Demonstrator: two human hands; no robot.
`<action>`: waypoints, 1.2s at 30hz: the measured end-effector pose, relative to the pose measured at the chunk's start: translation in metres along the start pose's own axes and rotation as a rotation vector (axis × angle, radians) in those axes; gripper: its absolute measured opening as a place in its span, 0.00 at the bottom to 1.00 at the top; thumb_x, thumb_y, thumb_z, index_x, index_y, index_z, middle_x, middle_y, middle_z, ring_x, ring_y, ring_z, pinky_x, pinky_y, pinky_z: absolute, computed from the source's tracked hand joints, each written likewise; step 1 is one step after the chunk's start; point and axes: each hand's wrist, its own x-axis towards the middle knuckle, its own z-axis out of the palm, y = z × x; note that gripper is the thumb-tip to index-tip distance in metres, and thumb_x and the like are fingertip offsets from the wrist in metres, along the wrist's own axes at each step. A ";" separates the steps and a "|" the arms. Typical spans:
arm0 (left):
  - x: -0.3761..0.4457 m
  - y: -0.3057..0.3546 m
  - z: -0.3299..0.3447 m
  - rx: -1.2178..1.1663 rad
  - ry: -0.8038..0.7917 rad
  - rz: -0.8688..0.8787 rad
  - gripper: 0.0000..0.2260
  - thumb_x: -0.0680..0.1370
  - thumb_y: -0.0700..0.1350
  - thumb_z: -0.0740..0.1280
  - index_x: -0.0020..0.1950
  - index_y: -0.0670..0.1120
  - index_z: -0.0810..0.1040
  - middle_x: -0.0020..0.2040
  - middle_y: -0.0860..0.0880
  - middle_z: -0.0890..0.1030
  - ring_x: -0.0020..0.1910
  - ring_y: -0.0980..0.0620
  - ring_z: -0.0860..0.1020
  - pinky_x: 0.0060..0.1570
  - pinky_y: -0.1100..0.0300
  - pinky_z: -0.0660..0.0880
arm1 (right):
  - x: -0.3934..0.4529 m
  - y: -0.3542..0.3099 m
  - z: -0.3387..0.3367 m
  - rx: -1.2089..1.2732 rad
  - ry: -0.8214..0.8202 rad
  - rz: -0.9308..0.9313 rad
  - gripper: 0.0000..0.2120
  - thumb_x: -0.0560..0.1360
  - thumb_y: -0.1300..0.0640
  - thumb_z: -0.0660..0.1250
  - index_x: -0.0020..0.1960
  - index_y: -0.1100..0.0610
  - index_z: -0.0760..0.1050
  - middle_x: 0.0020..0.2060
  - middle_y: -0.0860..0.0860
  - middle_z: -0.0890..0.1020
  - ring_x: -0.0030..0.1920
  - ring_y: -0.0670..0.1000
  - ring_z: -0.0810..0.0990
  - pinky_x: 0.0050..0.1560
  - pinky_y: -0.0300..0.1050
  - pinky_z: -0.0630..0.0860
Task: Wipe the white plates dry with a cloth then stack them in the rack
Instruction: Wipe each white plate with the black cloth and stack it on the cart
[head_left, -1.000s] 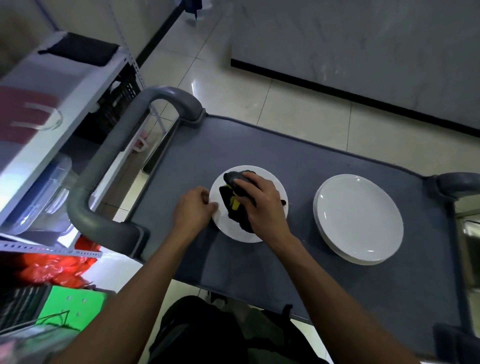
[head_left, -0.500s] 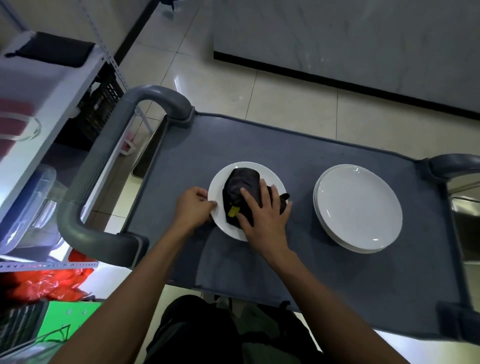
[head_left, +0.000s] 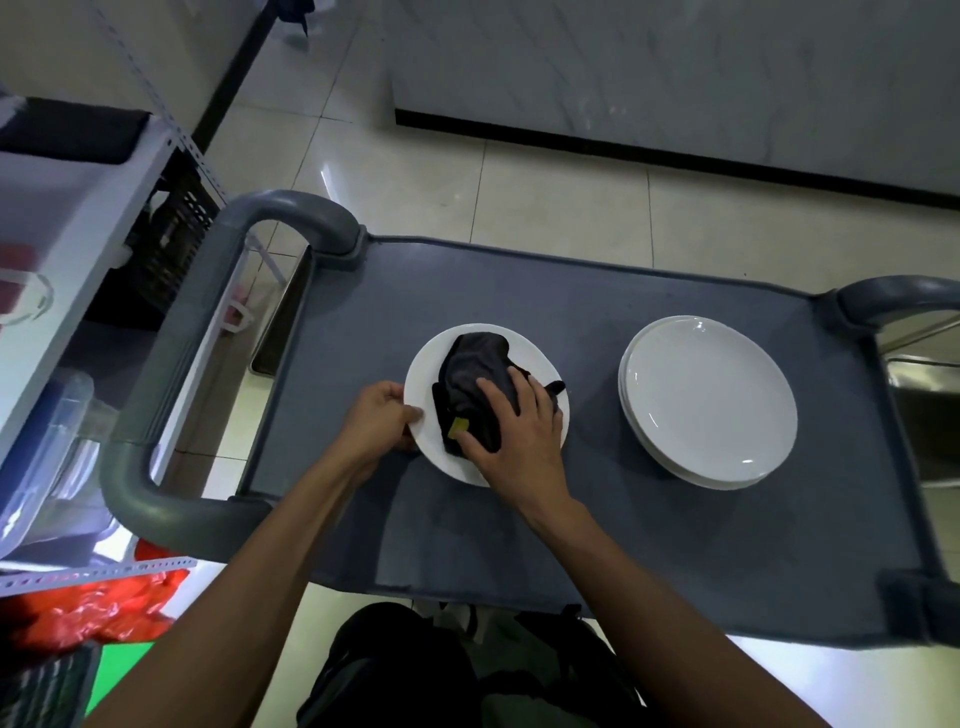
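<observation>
A white plate (head_left: 423, 384) lies flat on the grey cart (head_left: 597, 312), near the middle of its top; a dark cloth (head_left: 470, 379) with a small yellow tag is bunched on the plate; the right hand (head_left: 514, 431) presses down on the cloth with fingers spread and nearly straight; the left hand (head_left: 376, 423), at the plate's 9 o'clock, pinches its rim with curled fingers; at 3 o'clock, apart from it, sits a stack of white plates (head_left: 709, 400); a shelf unit (head_left: 78, 218) stands beyond the cart's left handle.
</observation>
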 end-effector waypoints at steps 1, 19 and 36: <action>0.000 0.001 -0.001 -0.023 -0.009 -0.015 0.05 0.76 0.31 0.66 0.48 0.41 0.76 0.42 0.39 0.82 0.38 0.42 0.81 0.41 0.44 0.81 | 0.001 0.001 0.000 -0.004 0.007 -0.008 0.30 0.75 0.35 0.63 0.74 0.42 0.65 0.77 0.51 0.61 0.78 0.56 0.56 0.74 0.65 0.59; -0.030 0.021 -0.007 -0.109 -0.307 0.010 0.18 0.78 0.27 0.61 0.63 0.42 0.79 0.57 0.35 0.82 0.51 0.37 0.82 0.53 0.39 0.80 | 0.021 -0.011 -0.003 0.071 0.054 -0.240 0.23 0.80 0.57 0.64 0.74 0.47 0.71 0.76 0.57 0.66 0.75 0.63 0.63 0.71 0.65 0.61; -0.055 0.092 0.027 -0.310 -0.121 0.264 0.17 0.72 0.26 0.67 0.54 0.43 0.84 0.48 0.42 0.86 0.42 0.41 0.85 0.36 0.49 0.82 | 0.097 -0.001 -0.133 0.093 0.341 -0.310 0.21 0.81 0.60 0.63 0.73 0.50 0.73 0.74 0.57 0.68 0.76 0.61 0.62 0.74 0.64 0.59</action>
